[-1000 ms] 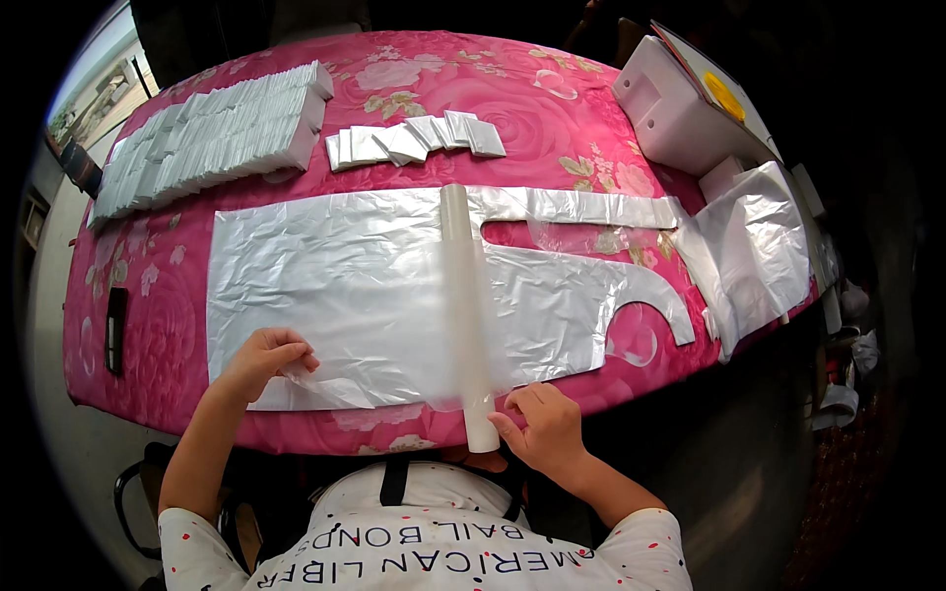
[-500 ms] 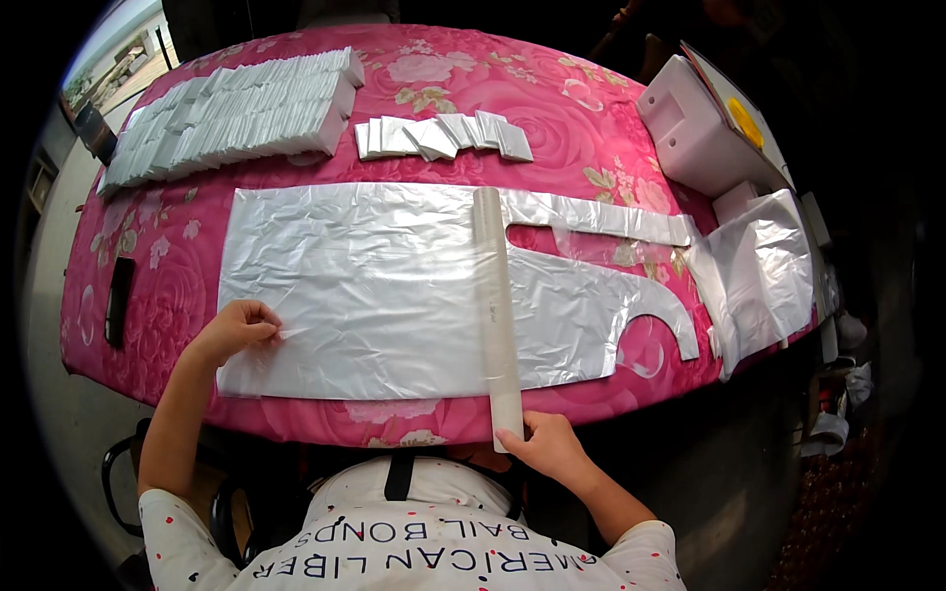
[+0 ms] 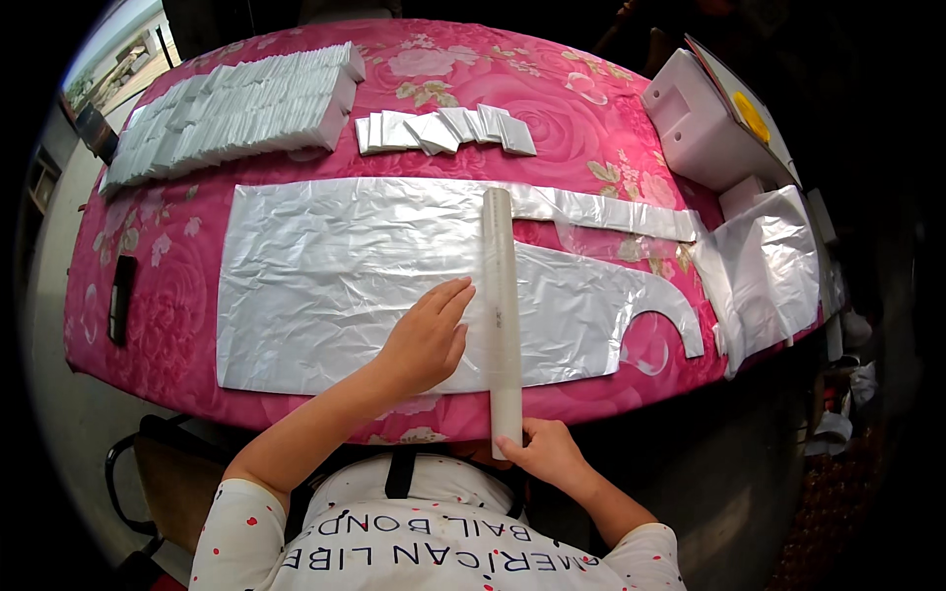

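A stack of thin, whitish plastic aprons (image 3: 305, 286) lies spread flat on the table, with its straps and curved cut-outs toward the right. Across it, just left of the straps, rests a pale plastic pipe (image 3: 502, 295), its near end past the table's front edge. My right hand (image 3: 547, 451) is closed round that near end. Over the apron, left of the pipe, my left hand (image 3: 429, 335) is stretched out with its fingertips close to the pipe. It holds nothing; whether it touches the film I cannot tell.
Rows of folded white packets (image 3: 236, 118) fill the table's far left, and several more packets (image 3: 443, 130) lie mid-table. A dark, narrow object (image 3: 122, 300) is at the left. To the right stand a white foam box (image 3: 690, 123) and crumpled plastic film (image 3: 764, 261). A pink floral cloth (image 3: 552, 64) covers the table.
My left hand has left the apron's near left corner and moved right, opening its fingers beside the pipe. The pipe's far end has shifted slightly right; my right hand keeps its grip.
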`<act>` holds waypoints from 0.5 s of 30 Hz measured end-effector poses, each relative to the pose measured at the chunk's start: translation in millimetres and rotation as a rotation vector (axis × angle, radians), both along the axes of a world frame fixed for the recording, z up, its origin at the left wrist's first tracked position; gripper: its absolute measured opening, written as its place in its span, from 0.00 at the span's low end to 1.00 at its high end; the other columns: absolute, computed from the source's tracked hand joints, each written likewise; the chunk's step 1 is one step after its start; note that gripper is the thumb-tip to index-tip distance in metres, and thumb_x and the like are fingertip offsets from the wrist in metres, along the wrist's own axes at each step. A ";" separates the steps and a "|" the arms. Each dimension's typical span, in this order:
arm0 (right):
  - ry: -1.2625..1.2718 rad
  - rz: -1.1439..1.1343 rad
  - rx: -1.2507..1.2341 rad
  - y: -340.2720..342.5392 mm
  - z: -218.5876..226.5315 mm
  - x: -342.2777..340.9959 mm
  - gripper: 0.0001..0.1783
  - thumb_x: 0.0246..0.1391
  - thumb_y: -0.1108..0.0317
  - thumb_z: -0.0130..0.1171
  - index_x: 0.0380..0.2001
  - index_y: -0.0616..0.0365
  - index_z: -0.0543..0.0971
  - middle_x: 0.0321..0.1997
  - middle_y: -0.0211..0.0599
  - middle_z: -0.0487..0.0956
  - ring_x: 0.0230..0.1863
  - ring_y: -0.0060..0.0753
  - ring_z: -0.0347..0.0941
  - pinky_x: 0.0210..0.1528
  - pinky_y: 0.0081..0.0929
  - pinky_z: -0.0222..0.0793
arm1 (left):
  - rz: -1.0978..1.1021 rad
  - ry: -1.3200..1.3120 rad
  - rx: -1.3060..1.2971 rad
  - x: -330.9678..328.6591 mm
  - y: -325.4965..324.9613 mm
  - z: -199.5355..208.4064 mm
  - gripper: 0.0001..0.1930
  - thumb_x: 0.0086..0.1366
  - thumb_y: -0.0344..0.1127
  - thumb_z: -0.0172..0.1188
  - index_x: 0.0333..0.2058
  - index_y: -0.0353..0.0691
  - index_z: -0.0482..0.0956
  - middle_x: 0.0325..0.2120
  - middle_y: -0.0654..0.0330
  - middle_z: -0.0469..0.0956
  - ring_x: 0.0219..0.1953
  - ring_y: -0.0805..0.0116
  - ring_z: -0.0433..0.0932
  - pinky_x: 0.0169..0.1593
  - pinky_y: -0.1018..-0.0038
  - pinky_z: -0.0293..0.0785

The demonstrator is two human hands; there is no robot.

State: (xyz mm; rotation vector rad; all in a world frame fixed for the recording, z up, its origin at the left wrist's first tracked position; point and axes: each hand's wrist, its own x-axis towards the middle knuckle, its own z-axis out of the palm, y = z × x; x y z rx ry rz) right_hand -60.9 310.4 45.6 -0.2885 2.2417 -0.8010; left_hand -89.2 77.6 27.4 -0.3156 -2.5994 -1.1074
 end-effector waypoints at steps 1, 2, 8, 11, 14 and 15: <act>-0.009 0.000 0.010 0.7 0.1 0.3 0.23 0.45 0.50 0.57 0.27 0.64 0.78 0.22 0.48 0.77 0.25 0.46 0.76 0.31 0.34 0.70 | 0.006 0.025 -0.006 -7.2 11.3 -11.9 0.24 0.55 0.25 0.51 0.52 0.29 0.63 0.54 0.44 0.62 0.55 0.48 0.62 0.58 0.63 0.60; -0.013 -0.006 0.003 1.7 -1.0 1.0 0.23 0.45 0.50 0.57 0.27 0.64 0.78 0.21 0.48 0.77 0.25 0.46 0.76 0.31 0.34 0.70 | -0.025 -0.018 -0.036 -12.5 18.8 -19.1 0.26 0.57 0.29 0.50 0.55 0.26 0.58 0.57 0.42 0.58 0.60 0.47 0.57 0.61 0.61 0.54; -0.003 0.116 0.047 1.9 -2.4 -4.7 0.28 0.45 0.43 0.57 0.25 0.64 0.79 0.19 0.47 0.77 0.24 0.45 0.76 0.31 0.34 0.70 | -0.012 -0.101 -0.238 -15.3 26.3 -46.1 0.32 0.59 0.37 0.44 0.59 0.25 0.50 0.61 0.42 0.51 0.65 0.48 0.47 0.65 0.59 0.42; -0.111 0.271 0.116 -3.8 7.6 -31.3 0.35 0.46 0.37 0.55 0.22 0.66 0.78 0.18 0.46 0.77 0.24 0.43 0.76 0.30 0.33 0.70 | 0.020 -0.112 -0.345 -16.0 25.6 -49.5 0.32 0.59 0.39 0.42 0.59 0.24 0.51 0.61 0.41 0.51 0.65 0.50 0.47 0.66 0.60 0.41; 0.038 0.121 -0.045 -16.4 -4.7 -67.4 0.33 0.49 0.40 0.54 0.21 0.68 0.78 0.18 0.44 0.77 0.22 0.39 0.76 0.29 0.29 0.70 | 0.038 -0.108 -0.381 -14.0 26.2 -48.1 0.32 0.59 0.39 0.41 0.58 0.23 0.51 0.61 0.41 0.50 0.65 0.50 0.46 0.66 0.61 0.40; 0.085 0.108 -0.095 -25.8 -6.6 -86.7 0.33 0.50 0.41 0.53 0.21 0.69 0.78 0.17 0.43 0.77 0.21 0.36 0.75 0.28 0.28 0.70 | 0.048 -0.106 -0.387 -14.2 26.2 -47.5 0.32 0.59 0.39 0.41 0.58 0.23 0.51 0.61 0.41 0.50 0.65 0.50 0.46 0.66 0.61 0.40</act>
